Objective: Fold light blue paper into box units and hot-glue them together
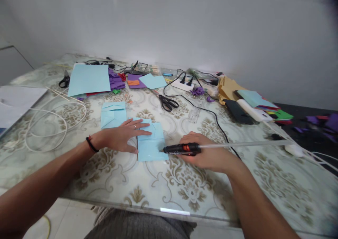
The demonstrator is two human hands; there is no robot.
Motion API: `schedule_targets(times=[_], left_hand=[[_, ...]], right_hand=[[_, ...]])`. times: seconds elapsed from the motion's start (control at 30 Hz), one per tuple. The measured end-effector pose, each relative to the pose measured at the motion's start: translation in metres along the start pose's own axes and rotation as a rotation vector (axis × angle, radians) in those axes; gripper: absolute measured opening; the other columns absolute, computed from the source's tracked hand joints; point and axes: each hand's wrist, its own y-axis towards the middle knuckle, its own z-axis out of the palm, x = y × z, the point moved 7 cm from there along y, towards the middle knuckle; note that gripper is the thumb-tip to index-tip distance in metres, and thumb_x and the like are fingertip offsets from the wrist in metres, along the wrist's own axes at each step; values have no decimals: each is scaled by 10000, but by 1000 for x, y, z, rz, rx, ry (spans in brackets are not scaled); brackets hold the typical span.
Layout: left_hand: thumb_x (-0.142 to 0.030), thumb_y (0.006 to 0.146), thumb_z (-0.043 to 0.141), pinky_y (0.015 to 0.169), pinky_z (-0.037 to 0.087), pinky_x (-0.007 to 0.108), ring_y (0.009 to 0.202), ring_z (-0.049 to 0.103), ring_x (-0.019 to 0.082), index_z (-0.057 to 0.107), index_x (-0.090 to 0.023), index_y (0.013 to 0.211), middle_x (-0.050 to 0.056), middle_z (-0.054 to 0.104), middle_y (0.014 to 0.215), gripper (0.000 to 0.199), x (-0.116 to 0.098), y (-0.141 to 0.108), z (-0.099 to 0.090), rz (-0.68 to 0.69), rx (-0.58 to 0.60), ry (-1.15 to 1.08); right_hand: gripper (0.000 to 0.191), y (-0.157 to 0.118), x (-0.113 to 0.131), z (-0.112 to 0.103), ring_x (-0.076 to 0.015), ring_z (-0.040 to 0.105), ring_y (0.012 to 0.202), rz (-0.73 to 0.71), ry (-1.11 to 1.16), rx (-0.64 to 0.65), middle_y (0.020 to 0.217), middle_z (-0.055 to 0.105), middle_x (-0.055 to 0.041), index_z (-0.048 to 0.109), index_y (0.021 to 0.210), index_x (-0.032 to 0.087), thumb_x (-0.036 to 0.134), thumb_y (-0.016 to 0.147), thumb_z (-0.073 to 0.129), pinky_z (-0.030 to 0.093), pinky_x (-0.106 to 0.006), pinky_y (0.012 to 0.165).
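My right hand [202, 152] is closed around a black glue gun [182, 149] with a long clear glue stick [243, 144] out of its back. The gun's nozzle points left, at the lower part of a folded light blue paper [151, 151]; whether it touches cannot be told. Flat on the upper left of this paper lies my left hand [129, 133], fingers spread, a ring on one. Part of another blue piece shows behind those fingers. A further folded blue paper [113, 115] sits just beyond my left wrist.
Black-handled scissors [167, 102] and a clear ruler [195, 114] lie past the hands. A black cable runs from the white power strip [182, 85] to behind my right hand. White cord [64, 121] loops at left. Coloured papers [89, 79] and a dark phone [239, 111] lie farther back.
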Motion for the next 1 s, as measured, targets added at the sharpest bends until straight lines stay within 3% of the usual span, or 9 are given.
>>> schedule_targets(times=[0.53,0.73,0.87,1.0], left_hand=[[-474,886,744,1257,107,663,1588,173,411,447,-348,1553,87,275,1716,741,-1,1,1,-17,27,28],[-477,871,759,1255,106,676,1581,188,428,484,-345,1532,86,305,1704,727,0,1,0,9,-15,-5],[-471,876,751,1252,106,687,1580,189,432,475,-355,1537,84,293,1708,725,0,0,0,12,-16,-16],[-474,878,744,1245,101,704,1580,179,438,455,-342,1551,95,283,1711,744,-1,0,0,-5,9,3]], right_hand=[[251,17,29,10,-162,556,667,-155,-17,-74,645,600,21,471,642,203,159,825,637,359,-322,747],[186,20,40,17,-151,547,660,-213,11,-47,668,601,19,558,703,199,176,870,634,353,-316,739],[255,18,39,8,-159,558,699,-215,80,-92,676,578,20,523,691,206,238,914,642,376,-311,746],[317,14,26,-4,-151,516,650,-122,174,-124,647,517,32,466,662,219,277,914,649,403,-289,686]])
